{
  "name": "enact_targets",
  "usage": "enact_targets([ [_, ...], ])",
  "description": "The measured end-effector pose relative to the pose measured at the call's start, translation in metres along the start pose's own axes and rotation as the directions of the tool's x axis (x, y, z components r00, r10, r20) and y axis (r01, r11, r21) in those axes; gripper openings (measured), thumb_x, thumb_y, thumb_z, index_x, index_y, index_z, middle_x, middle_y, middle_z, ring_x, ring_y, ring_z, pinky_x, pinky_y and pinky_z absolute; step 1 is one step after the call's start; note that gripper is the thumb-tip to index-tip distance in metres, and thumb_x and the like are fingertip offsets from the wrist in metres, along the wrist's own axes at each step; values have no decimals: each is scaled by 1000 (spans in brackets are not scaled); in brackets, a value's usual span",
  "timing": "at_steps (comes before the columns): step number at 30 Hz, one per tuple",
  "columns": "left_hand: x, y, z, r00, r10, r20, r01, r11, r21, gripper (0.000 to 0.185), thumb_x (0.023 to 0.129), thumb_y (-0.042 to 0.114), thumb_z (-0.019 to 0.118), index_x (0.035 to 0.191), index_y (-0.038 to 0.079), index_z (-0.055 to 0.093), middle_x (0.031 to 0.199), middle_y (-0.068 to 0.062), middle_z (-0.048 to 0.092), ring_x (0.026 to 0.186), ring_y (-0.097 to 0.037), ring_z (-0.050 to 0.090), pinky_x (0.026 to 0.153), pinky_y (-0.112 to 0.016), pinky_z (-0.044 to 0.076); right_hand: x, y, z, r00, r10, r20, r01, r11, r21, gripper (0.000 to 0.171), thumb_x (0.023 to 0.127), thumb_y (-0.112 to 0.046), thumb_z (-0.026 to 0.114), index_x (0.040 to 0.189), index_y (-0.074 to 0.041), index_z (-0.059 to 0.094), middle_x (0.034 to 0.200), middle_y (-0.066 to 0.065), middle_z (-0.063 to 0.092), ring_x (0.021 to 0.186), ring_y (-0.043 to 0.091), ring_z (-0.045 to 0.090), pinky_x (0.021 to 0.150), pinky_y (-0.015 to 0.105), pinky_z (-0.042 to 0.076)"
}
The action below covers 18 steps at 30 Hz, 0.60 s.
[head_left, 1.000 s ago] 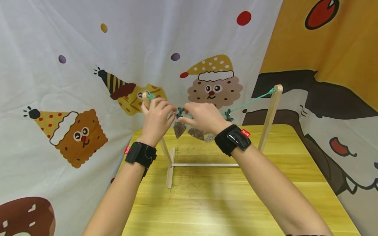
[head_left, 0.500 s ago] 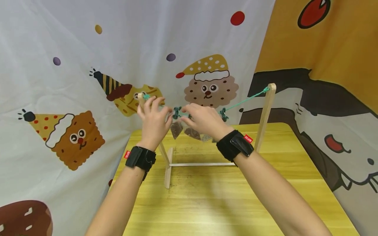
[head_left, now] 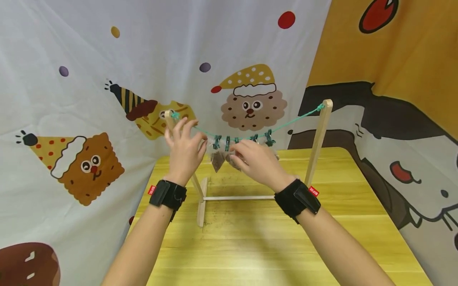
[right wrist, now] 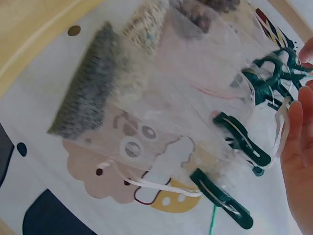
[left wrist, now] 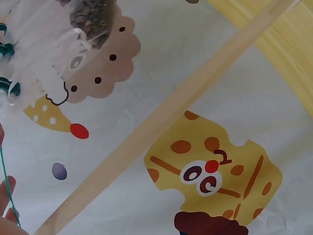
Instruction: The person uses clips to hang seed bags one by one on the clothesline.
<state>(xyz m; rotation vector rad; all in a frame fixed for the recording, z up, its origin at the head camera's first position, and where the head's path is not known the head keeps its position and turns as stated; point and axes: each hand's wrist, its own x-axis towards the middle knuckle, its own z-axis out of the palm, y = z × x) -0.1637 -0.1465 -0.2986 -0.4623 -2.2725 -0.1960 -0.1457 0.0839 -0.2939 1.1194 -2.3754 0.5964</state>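
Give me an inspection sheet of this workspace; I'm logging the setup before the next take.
Surface: yellow wooden table, dark specks near the stand.
Job's things: wooden stand with green string; four green clips holding small mesh bags.
Clutter: nothing seen.
Hands: left hand open beside the string; right hand by the bags, grip unclear.
Cables: nothing seen.
Surroundings: cartoon cloth backdrop.

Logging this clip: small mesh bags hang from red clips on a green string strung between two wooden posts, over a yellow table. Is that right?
Not quite. The clips are dark green, not red, as the right wrist view shows close up. The rest holds: mesh bags hang from the green string between two wooden posts over the yellow table.
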Motion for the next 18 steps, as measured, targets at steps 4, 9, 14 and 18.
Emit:
enact_targets([
  [4, -6, 6, 3, 1000, 8, 6, -8, 1000, -20, 10, 81, 23, 65, 90, 18, 65, 135, -9, 37, 133, -27, 13, 100, -58, 4, -16, 2, 2, 1000, -9, -27, 9, 1000, 3, 15, 91, -23, 53, 102, -15, 58, 87, -4, 49, 74, 7, 45, 60, 22, 38],
  [9, -21, 12, 7, 1000, 14, 15, -14, 999, -35, 24, 80, 25, 64, 104, 19, 62, 141, -10, 28, 132, -30, 12, 101, -58, 5, -35, 2, 5, 999, 20, -50, -19, 1000, 13, 17, 91, -23, 53, 105, -15, 58, 94, -3, 52, 81, 7, 48, 64, 22, 41],
  [14, -51, 20, 12, 997, -45, 64, 50, 997, -67, 32, 79, 25, 64, 110, 17, 58, 142, -9, 26, 132, -30, 13, 101, -56, 5, -61, 4, 14, 996, 86, -23, -86, 996, 10, 21, 90, -24, 54, 108, -15, 58, 101, -2, 55, 87, 11, 52, 68, 25, 44],
  [18, -81, 30, 15, 982, -110, 157, 121, 991, -65, 37, 81, 29, 62, 116, 17, 55, 141, -8, 27, 132, -30, 14, 100, -57, 5, -88, 8, 19, 981, 191, 18, -190, 981, -21, 25, 91, -30, 51, 111, -16, 57, 105, -2, 55, 95, 14, 52, 76, 30, 45],
])
